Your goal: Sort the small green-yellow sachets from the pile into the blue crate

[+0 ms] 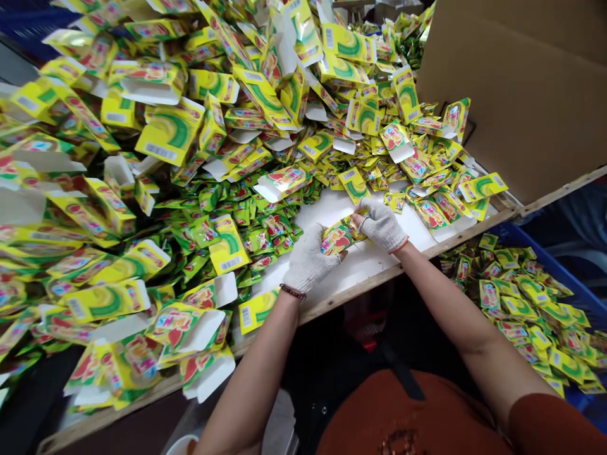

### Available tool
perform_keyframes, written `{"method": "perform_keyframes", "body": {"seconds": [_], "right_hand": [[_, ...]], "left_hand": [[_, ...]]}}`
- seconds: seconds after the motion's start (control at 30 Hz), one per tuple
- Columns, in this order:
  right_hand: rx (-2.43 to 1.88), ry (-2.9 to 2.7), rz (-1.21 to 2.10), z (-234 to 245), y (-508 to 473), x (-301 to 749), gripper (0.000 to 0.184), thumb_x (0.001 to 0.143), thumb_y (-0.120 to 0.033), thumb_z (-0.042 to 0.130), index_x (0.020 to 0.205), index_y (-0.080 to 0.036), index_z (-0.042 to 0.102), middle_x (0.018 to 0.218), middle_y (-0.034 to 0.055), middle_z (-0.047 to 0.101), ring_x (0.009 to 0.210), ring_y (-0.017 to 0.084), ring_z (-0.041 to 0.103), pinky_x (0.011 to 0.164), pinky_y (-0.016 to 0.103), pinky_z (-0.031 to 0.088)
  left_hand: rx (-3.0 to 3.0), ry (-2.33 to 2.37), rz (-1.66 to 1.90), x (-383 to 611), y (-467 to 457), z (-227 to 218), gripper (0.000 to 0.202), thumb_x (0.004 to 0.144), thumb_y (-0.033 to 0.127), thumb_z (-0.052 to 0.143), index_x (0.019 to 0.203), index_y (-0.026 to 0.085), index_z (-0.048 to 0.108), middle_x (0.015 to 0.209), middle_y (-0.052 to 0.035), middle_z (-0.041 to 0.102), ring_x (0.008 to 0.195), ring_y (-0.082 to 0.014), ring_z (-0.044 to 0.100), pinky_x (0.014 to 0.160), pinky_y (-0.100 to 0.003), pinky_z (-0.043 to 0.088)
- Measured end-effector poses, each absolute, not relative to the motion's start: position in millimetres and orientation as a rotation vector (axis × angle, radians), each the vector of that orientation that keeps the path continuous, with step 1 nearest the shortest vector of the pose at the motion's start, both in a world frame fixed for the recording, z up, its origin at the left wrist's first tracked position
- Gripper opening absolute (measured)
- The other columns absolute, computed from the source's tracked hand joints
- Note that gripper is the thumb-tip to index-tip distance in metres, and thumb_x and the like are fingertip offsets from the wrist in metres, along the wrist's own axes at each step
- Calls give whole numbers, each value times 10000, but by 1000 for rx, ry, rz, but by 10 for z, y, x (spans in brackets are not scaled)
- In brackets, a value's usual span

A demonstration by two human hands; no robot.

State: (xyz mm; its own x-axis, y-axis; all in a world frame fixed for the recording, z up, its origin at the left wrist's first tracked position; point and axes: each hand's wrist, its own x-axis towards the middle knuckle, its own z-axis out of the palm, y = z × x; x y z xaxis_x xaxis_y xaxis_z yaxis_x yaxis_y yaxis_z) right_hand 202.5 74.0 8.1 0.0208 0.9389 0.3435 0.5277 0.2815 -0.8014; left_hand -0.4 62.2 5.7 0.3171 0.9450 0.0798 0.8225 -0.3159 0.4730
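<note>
My left hand [308, 260], in a white knit glove, is closed around a small yellow carton [336, 239] printed with red and green. My right hand [382, 222], gloved too, pinches the carton's far end, where small sachets poke out. Both hands hover over a bare white patch of the table [353, 265] near its front edge. A heap of green and yellow sachets [246, 221] lies just left of my hands. Open empty cartons [165, 129] are piled high behind and to the left.
A large brown cardboard sheet [526, 88] leans at the back right. Below the table on the right, a blue crate [576, 291] holds several filled packs [526, 309]. More flat cartons [142, 354] overhang the table's wooden front edge at the left.
</note>
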Motion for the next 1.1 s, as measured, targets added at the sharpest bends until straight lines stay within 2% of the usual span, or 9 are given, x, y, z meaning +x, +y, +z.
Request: {"method": "perform_keyframes", "body": {"seconds": [0.23, 0.37, 0.43, 0.53, 0.63, 0.83, 0.93, 1.0, 1.1], "right_hand": [[-1597, -1866, 275, 114, 644, 1850, 149, 888, -261, 516, 881, -197, 650, 874, 98, 688, 793, 225, 599, 747, 321, 444], [-1436, -1781, 489, 77, 582, 1885, 219, 847, -255, 567, 1041, -214, 659, 985, 90, 703, 903, 242, 620, 832, 341, 475], [-1402, -1675, 595, 74, 537, 1973, 237, 820, -263, 590, 1042, -210, 658, 927, 59, 695, 863, 221, 610, 809, 331, 485], [-1479, -1652, 601, 140, 458, 2063, 81, 780, -271, 632, 804, -195, 653, 749, 21, 636, 728, 181, 555, 720, 304, 462], [-1483, -1736, 591, 257, 403, 2047, 115, 748, -216, 641, 639, -200, 607, 668, 4, 599, 691, 162, 531, 689, 284, 438], [-1429, -1635, 788, 381, 366, 2043, 103, 781, -239, 622, 748, -188, 706, 616, -18, 600, 502, 106, 499, 513, 242, 411], [-1461, -1626, 846, 395, 330, 2026, 123, 775, -227, 607, 699, -174, 689, 527, -33, 556, 406, 82, 476, 435, 216, 390], [-1449, -1603, 1032, 406, 305, 1982, 140, 779, -213, 574, 714, -168, 690, 453, -50, 516, 351, 79, 477, 382, 190, 367], [-1418, -1525, 1312, 418, 266, 1926, 185, 793, -230, 561, 853, -154, 718, 425, -49, 539, 335, 95, 518, 334, 165, 351]], "left_hand": [[2412, 1614, 533, 89, 592, -40, 388, 747, 533, 680, 916, 217, 534, 895, -70, 640, 813, -244, 611, 666, -329, 399], [2409, 1659, 557, 73, 585, -52, 375, 770, 513, 662, 955, 210, 543, 918, -81, 650, 834, -253, 617, 686, -334, 409], [2450, 1631, 564, 44, 589, -41, 392, 760, 482, 676, 1005, 202, 553, 957, -91, 652, 870, -256, 616, 717, -335, 424], [2523, 1574, 557, 29, 590, -33, 436, 766, 478, 672, 1074, 191, 561, 987, -105, 652, 910, -265, 614, 762, -342, 440], [2563, 1570, 607, 42, 578, -55, 452, 784, 484, 659, 1107, 184, 562, 995, -113, 652, 937, -280, 614, 805, -361, 449], [2602, 1524, 718, 17, 555, -68, 465, 799, 458, 644, 1141, 155, 557, 1011, -133, 646, 943, -289, 618, 835, -381, 457], [2645, 1482, 642, 6, 537, -25, 487, 778, 431, 659, 1171, 163, 554, 1020, -133, 647, 951, -298, 616, 840, -395, 457], [2652, 1474, 618, 4, 523, -2, 475, 770, 405, 655, 1169, 168, 554, 1030, -133, 648, 962, -301, 614, 850, -401, 458], [2619, 1485, 632, 7, 515, 4, 460, 757, 383, 654, 1150, 166, 554, 1039, -133, 649, 970, -301, 612, 861, -401, 459]]}}
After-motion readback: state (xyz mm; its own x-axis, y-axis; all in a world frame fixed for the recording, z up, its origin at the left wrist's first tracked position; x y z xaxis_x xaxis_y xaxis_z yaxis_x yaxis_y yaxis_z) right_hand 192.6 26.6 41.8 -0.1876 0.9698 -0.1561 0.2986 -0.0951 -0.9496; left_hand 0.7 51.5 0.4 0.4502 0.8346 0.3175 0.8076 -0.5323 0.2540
